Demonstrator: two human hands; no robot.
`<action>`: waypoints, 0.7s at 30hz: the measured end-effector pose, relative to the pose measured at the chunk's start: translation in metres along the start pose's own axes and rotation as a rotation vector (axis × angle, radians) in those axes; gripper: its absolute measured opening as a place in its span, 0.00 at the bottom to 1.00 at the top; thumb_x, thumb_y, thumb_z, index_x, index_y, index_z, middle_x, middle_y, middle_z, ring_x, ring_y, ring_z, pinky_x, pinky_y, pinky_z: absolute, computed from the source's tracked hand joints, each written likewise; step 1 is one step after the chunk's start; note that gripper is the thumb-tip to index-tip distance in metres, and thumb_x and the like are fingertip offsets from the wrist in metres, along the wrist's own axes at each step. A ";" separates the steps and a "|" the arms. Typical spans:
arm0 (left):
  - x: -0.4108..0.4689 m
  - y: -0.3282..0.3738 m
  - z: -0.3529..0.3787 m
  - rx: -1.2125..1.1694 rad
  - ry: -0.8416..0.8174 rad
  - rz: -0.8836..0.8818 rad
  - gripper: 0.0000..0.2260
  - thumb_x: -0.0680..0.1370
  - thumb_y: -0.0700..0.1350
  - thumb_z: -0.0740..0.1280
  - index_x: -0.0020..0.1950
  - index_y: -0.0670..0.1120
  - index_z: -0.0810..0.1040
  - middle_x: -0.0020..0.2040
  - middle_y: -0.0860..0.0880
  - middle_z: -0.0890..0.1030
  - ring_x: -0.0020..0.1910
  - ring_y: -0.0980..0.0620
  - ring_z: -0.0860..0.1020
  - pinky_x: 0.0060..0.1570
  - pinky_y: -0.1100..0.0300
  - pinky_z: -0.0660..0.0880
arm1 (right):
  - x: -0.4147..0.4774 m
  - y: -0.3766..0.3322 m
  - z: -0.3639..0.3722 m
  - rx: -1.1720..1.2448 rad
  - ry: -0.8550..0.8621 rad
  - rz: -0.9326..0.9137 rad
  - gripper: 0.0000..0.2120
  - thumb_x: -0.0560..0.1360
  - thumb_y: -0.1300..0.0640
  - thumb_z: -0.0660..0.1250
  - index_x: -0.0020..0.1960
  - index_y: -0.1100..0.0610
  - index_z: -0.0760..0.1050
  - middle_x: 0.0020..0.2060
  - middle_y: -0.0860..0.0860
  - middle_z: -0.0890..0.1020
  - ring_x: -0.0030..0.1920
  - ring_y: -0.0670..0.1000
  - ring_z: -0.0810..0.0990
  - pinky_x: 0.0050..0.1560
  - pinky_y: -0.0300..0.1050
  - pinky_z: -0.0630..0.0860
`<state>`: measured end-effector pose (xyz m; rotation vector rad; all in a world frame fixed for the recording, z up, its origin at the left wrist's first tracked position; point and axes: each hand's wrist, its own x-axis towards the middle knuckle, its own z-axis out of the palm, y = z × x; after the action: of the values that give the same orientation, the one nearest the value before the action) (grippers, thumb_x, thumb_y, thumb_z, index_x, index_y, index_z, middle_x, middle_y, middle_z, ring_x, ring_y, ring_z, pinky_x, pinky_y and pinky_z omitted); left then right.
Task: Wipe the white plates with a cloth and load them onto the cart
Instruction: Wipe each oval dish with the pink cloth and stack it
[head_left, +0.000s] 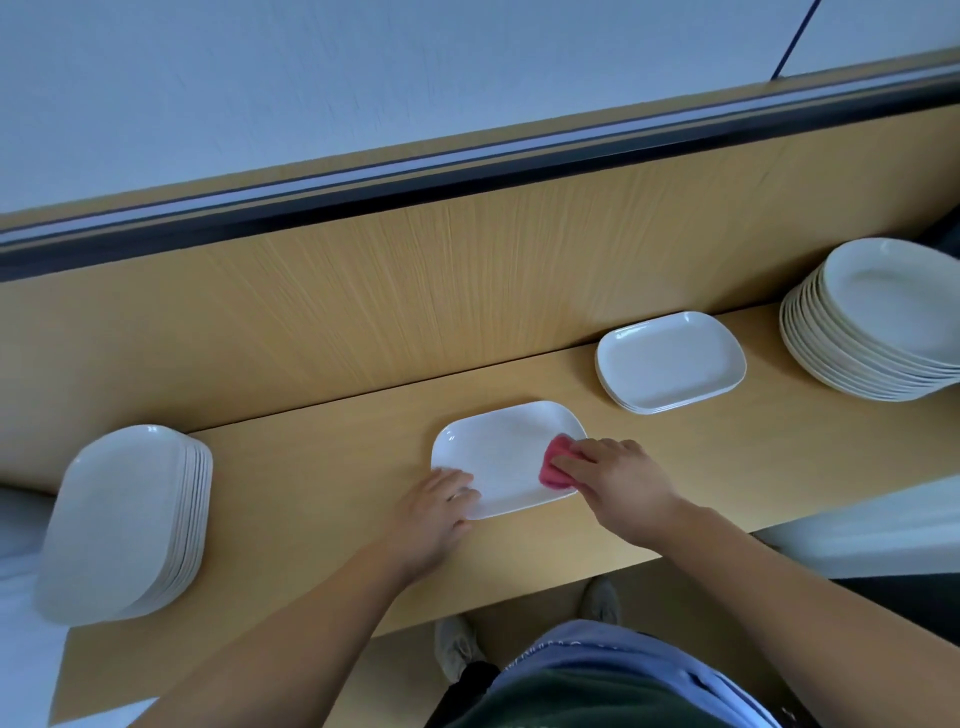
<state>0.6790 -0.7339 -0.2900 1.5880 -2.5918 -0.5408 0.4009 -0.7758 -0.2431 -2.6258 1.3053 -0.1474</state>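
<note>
Pink cloth (551, 469) gripped in your right hand (618, 483) presses the white plate (498, 452), your left hand (436, 512) resting flat-fingered on its near corner.

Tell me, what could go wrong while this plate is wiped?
The plate lies near the front edge of the counter, steadied only by the left hand; a hard push from the cloth in the right hand might slide it off. The tall stack at the counter's left end looks easy to knock.

We see a long wood table (311, 467) with a tall wood back (415, 291), a dark rail (467, 171) and a pale wall (260, 78).
</note>
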 end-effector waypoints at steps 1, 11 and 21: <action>0.001 0.004 0.002 -0.014 0.030 -0.010 0.10 0.71 0.49 0.62 0.46 0.49 0.80 0.54 0.50 0.81 0.55 0.52 0.74 0.53 0.61 0.75 | -0.002 0.006 -0.003 0.016 0.024 -0.004 0.18 0.67 0.64 0.74 0.53 0.49 0.78 0.42 0.49 0.81 0.36 0.56 0.79 0.36 0.46 0.72; 0.003 0.008 0.000 0.041 -0.007 -0.033 0.16 0.71 0.41 0.58 0.48 0.50 0.85 0.53 0.51 0.85 0.51 0.52 0.83 0.59 0.56 0.72 | 0.006 0.046 -0.026 0.035 0.140 -0.060 0.19 0.71 0.63 0.69 0.60 0.50 0.78 0.51 0.50 0.81 0.43 0.57 0.80 0.41 0.47 0.72; 0.018 0.033 -0.062 -0.050 0.307 -0.104 0.04 0.76 0.47 0.58 0.50 0.52 0.69 0.33 0.53 0.77 0.29 0.52 0.75 0.27 0.67 0.68 | 0.033 0.045 -0.049 0.113 0.317 -0.129 0.19 0.73 0.62 0.63 0.63 0.53 0.77 0.58 0.53 0.80 0.47 0.59 0.81 0.46 0.50 0.75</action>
<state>0.6561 -0.7529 -0.2235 1.6494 -2.2668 -0.3334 0.3765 -0.8352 -0.2059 -2.6652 1.1723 -0.6609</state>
